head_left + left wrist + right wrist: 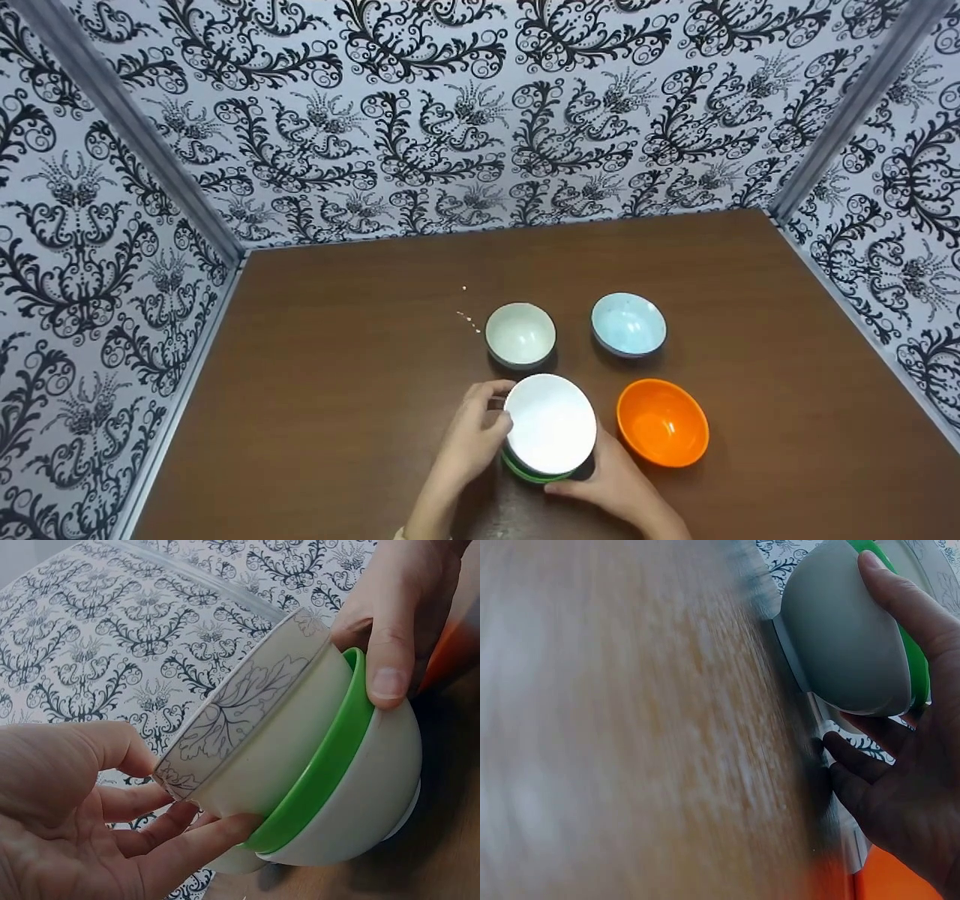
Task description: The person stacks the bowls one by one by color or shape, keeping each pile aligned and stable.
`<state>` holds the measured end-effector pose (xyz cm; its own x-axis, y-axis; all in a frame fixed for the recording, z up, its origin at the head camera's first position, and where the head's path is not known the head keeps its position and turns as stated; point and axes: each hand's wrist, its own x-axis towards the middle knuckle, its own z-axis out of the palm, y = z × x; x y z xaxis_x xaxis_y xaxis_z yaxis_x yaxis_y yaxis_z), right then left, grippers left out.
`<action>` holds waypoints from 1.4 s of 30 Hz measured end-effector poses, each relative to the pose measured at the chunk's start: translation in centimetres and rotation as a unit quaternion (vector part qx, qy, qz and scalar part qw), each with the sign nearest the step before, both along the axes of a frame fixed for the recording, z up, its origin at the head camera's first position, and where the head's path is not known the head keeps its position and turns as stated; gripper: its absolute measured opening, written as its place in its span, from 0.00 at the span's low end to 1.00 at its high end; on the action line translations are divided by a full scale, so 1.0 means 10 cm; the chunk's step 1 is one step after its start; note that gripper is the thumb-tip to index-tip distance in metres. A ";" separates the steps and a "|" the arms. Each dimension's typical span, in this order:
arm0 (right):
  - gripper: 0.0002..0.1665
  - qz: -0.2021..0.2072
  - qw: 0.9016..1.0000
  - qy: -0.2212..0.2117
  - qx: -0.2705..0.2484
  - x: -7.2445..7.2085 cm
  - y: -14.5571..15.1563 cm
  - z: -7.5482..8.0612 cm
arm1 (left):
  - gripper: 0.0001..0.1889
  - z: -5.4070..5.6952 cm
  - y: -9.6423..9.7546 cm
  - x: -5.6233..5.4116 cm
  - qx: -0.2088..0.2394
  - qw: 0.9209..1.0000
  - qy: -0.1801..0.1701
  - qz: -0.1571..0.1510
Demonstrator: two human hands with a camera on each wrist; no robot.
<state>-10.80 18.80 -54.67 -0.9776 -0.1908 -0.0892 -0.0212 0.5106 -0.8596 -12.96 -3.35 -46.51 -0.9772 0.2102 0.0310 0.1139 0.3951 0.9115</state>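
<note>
A white bowl with a grey leaf pattern [247,709] sits inside a white bowl with a green rim [356,791], near the table's front edge. My left hand [474,435] holds the leaf-patterned bowl from the left, with its thumb at the rim and its fingers under the side. On the right, my right hand [619,484] grips the green-rimmed bowl, thumb on its outer wall near the rim. The right wrist view shows that bowl's base [791,656] close to the table; whether they touch, I cannot tell.
Just beyond the stacked pair stands a pale cream bowl [521,335]. A light blue bowl [628,325] is at the back right, and an orange bowl [663,423] is beside my right hand. Small pale bits [469,320] lie left of the cream bowl. Patterned walls [465,135] enclose the table.
</note>
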 end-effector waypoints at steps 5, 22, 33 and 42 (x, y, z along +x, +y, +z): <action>0.65 0.003 1.000 0.016 0.000 0.00 -0.01 -0.01 | 0.20 0.01 0.03 0.01 -0.028 0.999 0.014 0.005; 0.67 -0.002 1.000 0.018 0.007 0.00 -0.01 -0.01 | 0.17 0.05 0.11 0.00 -0.107 0.993 0.032 0.032; 0.72 -0.004 1.000 0.008 0.013 -0.01 -0.02 0.01 | 0.17 0.05 0.12 -0.02 -0.188 0.980 0.033 0.063; 0.73 -0.007 0.999 0.034 0.004 0.00 -0.03 0.00 | 0.15 0.03 0.13 -0.02 -0.221 0.969 0.069 0.088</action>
